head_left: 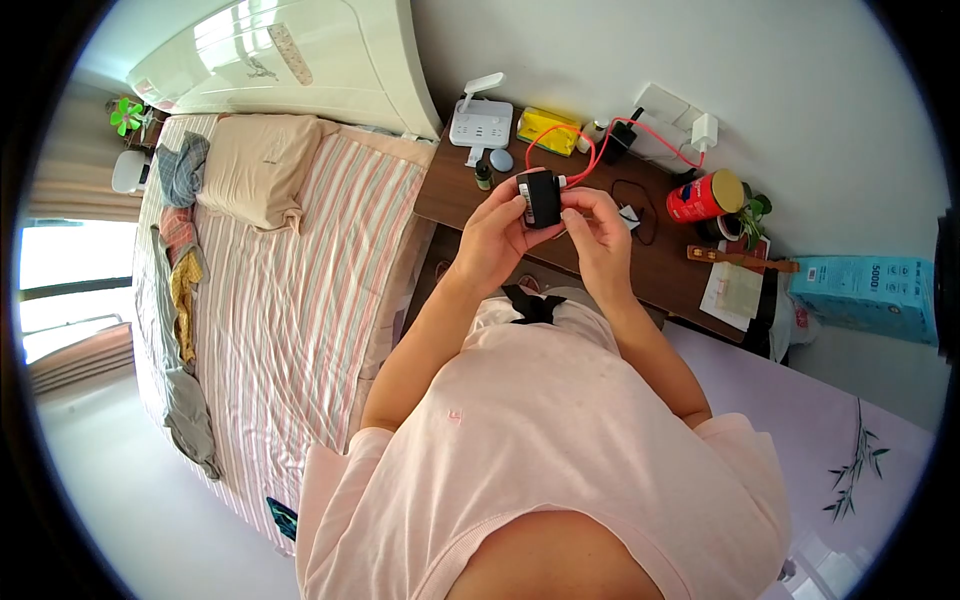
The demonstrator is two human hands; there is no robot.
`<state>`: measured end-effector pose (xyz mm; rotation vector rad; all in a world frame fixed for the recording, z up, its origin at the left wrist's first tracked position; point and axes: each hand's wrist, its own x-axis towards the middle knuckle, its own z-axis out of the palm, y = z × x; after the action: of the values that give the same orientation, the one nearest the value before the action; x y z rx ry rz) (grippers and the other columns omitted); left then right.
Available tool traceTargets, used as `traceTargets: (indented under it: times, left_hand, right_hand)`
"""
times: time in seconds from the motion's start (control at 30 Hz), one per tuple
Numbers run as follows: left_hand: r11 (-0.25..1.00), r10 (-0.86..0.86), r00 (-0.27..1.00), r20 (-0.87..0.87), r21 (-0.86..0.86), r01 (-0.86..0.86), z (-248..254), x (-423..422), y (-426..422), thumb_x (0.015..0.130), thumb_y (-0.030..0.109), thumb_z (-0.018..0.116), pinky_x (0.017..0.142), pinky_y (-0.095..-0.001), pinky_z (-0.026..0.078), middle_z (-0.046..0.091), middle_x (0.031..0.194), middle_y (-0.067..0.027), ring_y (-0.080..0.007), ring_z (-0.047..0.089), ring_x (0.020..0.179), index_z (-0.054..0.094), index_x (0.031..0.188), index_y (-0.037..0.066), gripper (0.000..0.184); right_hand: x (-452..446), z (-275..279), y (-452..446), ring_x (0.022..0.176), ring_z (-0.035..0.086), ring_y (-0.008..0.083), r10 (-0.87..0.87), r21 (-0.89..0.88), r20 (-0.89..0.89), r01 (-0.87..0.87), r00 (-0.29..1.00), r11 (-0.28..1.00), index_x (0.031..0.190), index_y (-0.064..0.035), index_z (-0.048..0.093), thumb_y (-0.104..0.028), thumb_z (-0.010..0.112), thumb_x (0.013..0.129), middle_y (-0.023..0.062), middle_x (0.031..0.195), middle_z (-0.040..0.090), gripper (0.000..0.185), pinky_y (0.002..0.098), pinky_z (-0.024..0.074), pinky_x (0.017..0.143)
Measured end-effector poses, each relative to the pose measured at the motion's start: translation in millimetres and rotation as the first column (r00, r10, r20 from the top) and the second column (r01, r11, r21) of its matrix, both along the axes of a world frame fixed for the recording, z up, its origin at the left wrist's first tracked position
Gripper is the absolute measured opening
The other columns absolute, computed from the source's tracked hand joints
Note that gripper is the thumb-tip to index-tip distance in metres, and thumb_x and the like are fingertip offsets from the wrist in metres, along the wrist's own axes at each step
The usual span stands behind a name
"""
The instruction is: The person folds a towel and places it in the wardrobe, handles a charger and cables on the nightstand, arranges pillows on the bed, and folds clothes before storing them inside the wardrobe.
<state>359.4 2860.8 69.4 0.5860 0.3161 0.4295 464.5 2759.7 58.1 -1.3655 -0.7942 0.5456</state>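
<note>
My left hand (492, 238) is closed round a small black box-shaped device (546, 200) with a white printed label on one side. The fingers and thumb of my right hand (600, 245) are bent at the device's right edge, touching it, just below the plug of a red cable (582, 178). That cable loops up over the desk and runs to a white charger (705, 131) in the wall socket. Both hands are above the front edge of the brown wooden desk (450, 190). My fingers hide part of the device.
On the desk are a white power strip with a lamp (482, 122), a yellow packet (548, 130), a small dark bottle (484, 176), a red can (705, 197) and a potted plant (752, 220). A blue box (865, 295) is at the right; a striped bed (310, 300) is left.
</note>
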Motion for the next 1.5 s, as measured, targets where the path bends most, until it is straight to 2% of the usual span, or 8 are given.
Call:
traceTargets:
  times: [0.33,0.43,0.5,0.8,1.1,1.3,1.37,1.5]
  left_hand:
    - [0.999,0.009,1.000,0.013,0.034,-0.010,-0.2,2.5,-0.3,0.087,0.003,0.043,0.089,-0.0346,0.046,0.046,0.118,-0.0102,-0.0190,0.050,0.106,0.035,0.125,0.002,0.039]
    - [0.989,0.051,0.997,-0.055,0.140,-0.043,-5.3,4.1,-2.0,0.086,0.003,0.046,0.085,-0.0314,0.047,0.046,0.118,-0.0096,-0.0168,0.050,0.104,0.035,0.126,0.003,0.041]
    - [0.879,0.170,0.973,-0.155,0.470,-0.079,-4.3,6.9,-4.9,0.085,0.003,0.049,0.085,-0.0294,0.046,0.047,0.116,-0.0082,-0.0155,0.050,0.102,0.037,0.125,0.004,0.042]
    - [0.955,0.122,0.971,-0.205,0.290,-0.059,6.4,7.6,-2.2,0.094,0.024,0.037,0.086,-0.0312,0.044,0.051,0.115,-0.0094,-0.0163,0.054,0.099,0.039,0.125,0.003,0.038]
    - [0.922,-0.027,0.956,-0.291,0.363,0.137,14.4,7.5,8.6,0.093,0.037,0.036,0.090,-0.0330,0.042,0.049,0.121,-0.0110,-0.0206,0.049,0.110,0.040,0.126,0.001,0.050]
    - [0.931,-0.014,0.946,-0.324,0.341,0.130,6.9,15.6,7.6,0.091,0.032,0.043,0.085,-0.0307,0.044,0.052,0.115,-0.0091,-0.0181,0.052,0.104,0.042,0.124,0.001,0.045]
    - [0.919,0.014,0.929,-0.371,0.371,0.134,-0.1,20.9,3.6,0.090,0.027,0.046,0.083,-0.0292,0.045,0.054,0.111,-0.0082,-0.0165,0.053,0.101,0.043,0.123,0.001,0.042]
    - [0.946,0.059,0.942,-0.329,0.321,0.053,-12.9,25.4,7.3,0.088,0.015,0.051,0.079,-0.0276,0.048,0.056,0.103,-0.0070,-0.0131,0.055,0.095,0.045,0.120,0.001,0.035]
  right_hand:
    - [0.6,1.3,0.5,0.093,0.053,0.0127,0.003,-0.021,-0.040,-0.004,0.999,1.000,0.102,-0.0026,0.056,-0.004,0.056,0.080,0.0049,0.100,0.053,0.021,0.0252,0.0450,0.074]
    - [-2.0,6.2,1.5,0.095,0.053,0.0127,0.017,-0.048,-0.024,-0.018,1.000,0.999,0.108,-0.0027,0.052,-0.005,0.059,0.079,0.0053,0.102,0.053,0.030,0.0254,0.0451,0.076]
    - [-3.5,7.0,2.7,0.096,0.053,0.0126,0.021,-0.085,0.013,-0.020,1.000,0.996,0.112,-0.0023,0.050,-0.006,0.060,0.079,0.0059,0.104,0.053,0.034,0.0255,0.0453,0.076]
    - [2.9,3.8,3.0,0.090,0.056,0.0120,0.101,-0.054,-0.450,-0.139,0.887,0.989,0.117,0.0013,0.047,-0.006,0.058,0.081,0.0059,0.104,0.056,0.038,0.0271,0.0485,0.075]
    - [21.0,-9.8,-8.0,0.089,0.059,0.0169,0.251,0.182,-0.827,-0.182,0.504,0.966,0.114,-0.0012,0.049,-0.008,0.049,0.085,0.0084,0.099,0.059,0.030,0.0302,0.0513,0.076]
    - [12.7,-12.5,-1.0,0.085,0.060,0.0171,0.121,0.068,-0.740,-0.105,0.662,0.992,0.113,-0.0016,0.049,-0.006,0.053,0.084,0.0084,0.097,0.059,0.030,0.0286,0.0504,0.072]
    - [4.0,-20.8,4.7,0.081,0.060,0.0151,-0.017,-0.106,-0.229,-0.007,0.973,0.994,0.112,0.0004,0.048,-0.005,0.059,0.080,0.0083,0.096,0.059,0.035,0.0257,0.0493,0.069]
    - [-4.1,-7.4,8.6,0.078,0.059,0.0126,-0.017,-0.221,0.107,0.041,0.994,0.975,0.114,0.0011,0.048,-0.006,0.065,0.075,0.0101,0.094,0.060,0.043,0.0245,0.0487,0.067]
